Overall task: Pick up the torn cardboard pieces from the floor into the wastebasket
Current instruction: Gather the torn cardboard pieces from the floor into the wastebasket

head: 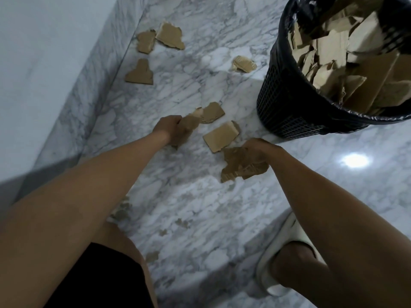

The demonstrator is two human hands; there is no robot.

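Torn brown cardboard pieces lie scattered on the white marble floor point(178, 192). My left hand point(169, 127) grips one cardboard piece point(189, 127) just above the floor at centre. My right hand point(260, 150) holds a larger ragged cardboard piece point(240, 165). Between my hands lies a rectangular piece point(221, 136), and another piece point(212, 113) lies just beyond my left hand. Further off are two overlapping pieces point(162, 37), a heart-shaped piece point(140, 73) and a crumpled piece point(244, 63). The black mesh wastebasket point(287, 107), lined with a black bag, stands at the upper right, filled with cardboard.
A pale wall with a marble skirting point(89, 74) runs along the left. My foot in a white slipper point(278, 252) stands at the lower right. Small cardboard crumbs point(182, 223) dot the floor near my knee. A bright light reflection point(354, 161) shines on the floor at right.
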